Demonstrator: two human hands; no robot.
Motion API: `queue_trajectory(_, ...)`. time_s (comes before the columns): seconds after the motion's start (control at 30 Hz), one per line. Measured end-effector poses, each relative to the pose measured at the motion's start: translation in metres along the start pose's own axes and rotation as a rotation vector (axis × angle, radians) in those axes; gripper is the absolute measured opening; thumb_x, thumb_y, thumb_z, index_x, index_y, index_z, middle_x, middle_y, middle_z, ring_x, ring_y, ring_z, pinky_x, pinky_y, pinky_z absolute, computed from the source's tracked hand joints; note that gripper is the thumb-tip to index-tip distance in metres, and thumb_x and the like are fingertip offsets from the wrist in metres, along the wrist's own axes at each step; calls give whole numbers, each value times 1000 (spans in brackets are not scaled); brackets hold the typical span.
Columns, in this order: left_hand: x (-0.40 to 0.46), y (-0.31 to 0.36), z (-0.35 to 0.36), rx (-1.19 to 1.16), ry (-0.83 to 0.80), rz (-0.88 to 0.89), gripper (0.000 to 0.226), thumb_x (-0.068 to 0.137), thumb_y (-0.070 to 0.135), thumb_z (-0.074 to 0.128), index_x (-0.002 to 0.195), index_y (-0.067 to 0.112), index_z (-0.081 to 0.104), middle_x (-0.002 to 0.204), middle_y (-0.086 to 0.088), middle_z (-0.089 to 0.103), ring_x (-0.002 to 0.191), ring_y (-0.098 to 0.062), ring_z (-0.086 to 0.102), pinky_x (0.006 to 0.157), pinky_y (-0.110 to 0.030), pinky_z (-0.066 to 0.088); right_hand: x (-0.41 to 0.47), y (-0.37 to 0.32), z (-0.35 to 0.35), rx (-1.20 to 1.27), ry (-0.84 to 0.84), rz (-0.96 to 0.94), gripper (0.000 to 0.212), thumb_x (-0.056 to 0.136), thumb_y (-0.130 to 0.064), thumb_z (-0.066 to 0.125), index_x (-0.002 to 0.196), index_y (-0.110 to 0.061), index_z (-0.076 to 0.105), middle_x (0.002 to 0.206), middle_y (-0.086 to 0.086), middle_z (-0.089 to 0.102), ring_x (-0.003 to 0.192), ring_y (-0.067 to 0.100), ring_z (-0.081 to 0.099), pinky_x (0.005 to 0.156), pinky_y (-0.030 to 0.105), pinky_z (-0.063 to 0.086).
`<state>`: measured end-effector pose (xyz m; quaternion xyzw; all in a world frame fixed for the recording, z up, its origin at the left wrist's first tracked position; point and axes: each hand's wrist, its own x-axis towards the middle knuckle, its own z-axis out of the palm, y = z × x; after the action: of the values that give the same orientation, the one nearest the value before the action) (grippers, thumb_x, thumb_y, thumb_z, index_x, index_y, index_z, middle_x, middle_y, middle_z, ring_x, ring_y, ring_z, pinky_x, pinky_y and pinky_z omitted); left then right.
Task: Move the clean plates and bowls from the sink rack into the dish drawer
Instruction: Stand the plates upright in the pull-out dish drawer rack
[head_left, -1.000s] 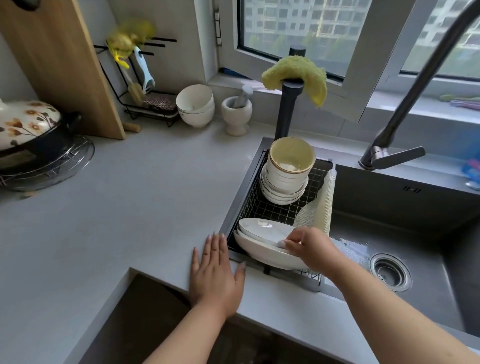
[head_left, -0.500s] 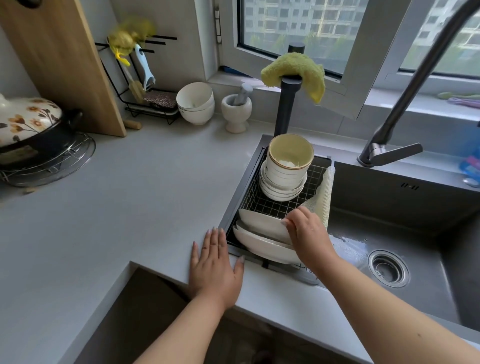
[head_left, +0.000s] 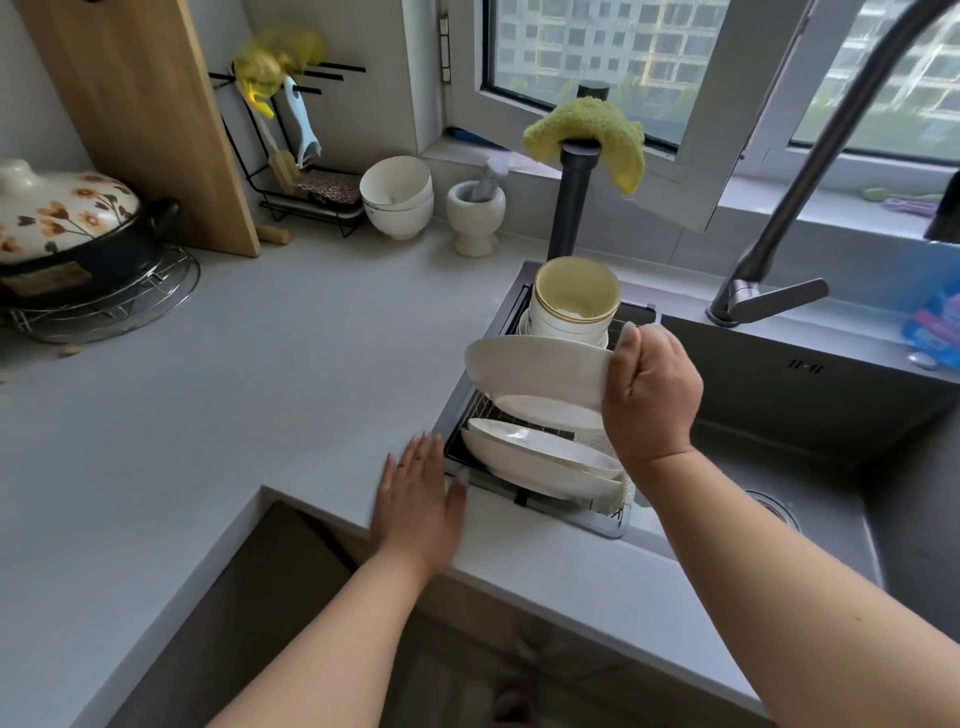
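My right hand (head_left: 652, 395) grips the right rim of a white plate (head_left: 535, 379) and holds it tilted in the air above the sink rack (head_left: 467, 410). Below it, more white plates (head_left: 540, 460) lean on edge at the rack's near end. A stack of cream bowls with gold rims (head_left: 574, 301) stands at the rack's far end, partly hidden by the lifted plate. My left hand (head_left: 418, 499) lies flat on the grey counter, fingers spread, just left of the rack. No dish drawer is clearly in view.
The dark sink basin (head_left: 831, 447) with its drain (head_left: 774, 509) lies to the right, a tall tap (head_left: 779, 249) arching over it. Two white bowls (head_left: 397, 197), a mortar (head_left: 475, 215), a utensil stand, a cutting board (head_left: 140, 114) and a flowered pot (head_left: 62, 223) line the counter's back.
My right hand closed on the top plate and raised it out of the rack, up and toward the bowls. My left hand stayed flat on the counter.
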<state>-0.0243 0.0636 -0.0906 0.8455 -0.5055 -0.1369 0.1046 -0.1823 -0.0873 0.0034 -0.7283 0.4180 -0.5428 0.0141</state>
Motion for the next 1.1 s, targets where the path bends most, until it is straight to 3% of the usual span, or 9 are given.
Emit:
queue_trajectory(0.17, -34, 23, -44, -1092, 202, -291, 45, 103, 44, 29, 130, 15, 51, 126, -2, 59, 122, -21, 54, 99, -30, 42, 4, -20, -43, 203, 89, -172, 44, 94, -14, 41, 50, -7, 37, 54, -2, 29, 47, 17, 29, 44, 29, 23)
queue_trajectory(0.27, -60, 49, -75, -1604, -57, -515, 58, 101, 52, 29, 114, 4, 58, 98, -22, 68, 83, -31, 69, 68, -39, 60, -6, -37, -72, 357, 20, -294, 46, 94, -15, 42, 49, -9, 35, 56, -3, 25, 48, 15, 24, 46, 25, 21)
queue_trajectory(0.33, -81, 58, -89, -1769, -280, -595, 59, 99, 51, 37, 113, -2, 60, 92, -24, 69, 75, -33, 69, 63, -41, 61, -20, -49, -90, 417, -30, -359, 48, 94, -16, 41, 48, -7, 37, 56, -2, 25, 49, 14, 23, 51, 23, 20)
queue_trajectory(0.5, -143, 55, -94, -1920, -208, -665, 28, 94, 9, 44, 116, -3, 57, 87, -21, 71, 77, -34, 69, 52, -39, 59, -53, -75, -126, 563, -81, -354, 53, 97, -21, 40, 46, -6, 38, 53, 1, 27, 51, 15, 22, 55, 22, 20)
queue_trajectory(0.6, -177, 45, -93, -1913, -55, -690, 24, 97, 13, 43, 111, 3, 59, 86, -17, 73, 87, -34, 66, 51, -39, 58, -71, -87, -136, 647, -168, -185, 48, 93, -24, 45, 50, -4, 42, 55, 3, 35, 54, 20, 34, 53, 29, 30)
queue_trajectory(0.7, -215, 34, -97, -1872, 119, -702, 27, 102, 22, 40, 116, 11, 60, 102, -16, 71, 92, -33, 66, 57, -39, 59, -94, -104, -143, 603, -271, 11, 31, 85, -35, 48, 75, -8, 60, 83, -1, 51, 84, 14, 45, 82, 15, 34)
queue_trajectory(0.83, -268, 9, -101, -1838, 346, -757, 26, 103, 27, 40, 111, 13, 61, 102, -14, 70, 92, -32, 65, 63, -40, 55, -119, -130, -143, 638, -572, 356, 42, 76, -47, 52, 109, -21, 55, 107, -4, 47, 102, 7, 42, 89, 26, 37)
queue_trajectory(0.93, -305, -11, -98, -1866, 456, -772, 28, 103, 29, 42, 114, 12, 62, 102, -14, 71, 93, -32, 67, 57, -36, 57, -137, -158, -148, 895, -981, 781, 54, 73, -53, 52, 112, -15, 55, 102, 7, 61, 97, 25, 59, 76, 38, 49)
queue_trajectory(1.1, -364, -40, -87, -1847, 593, -859, 27, 102, 32, 44, 117, 14, 58, 109, -14, 67, 95, -32, 65, 52, -34, 56, -168, -207, -169, 1077, -1305, 1022, 25, 98, -28, 39, 108, -15, 58, 96, 17, 70, 82, 32, 67, 72, 45, 56)
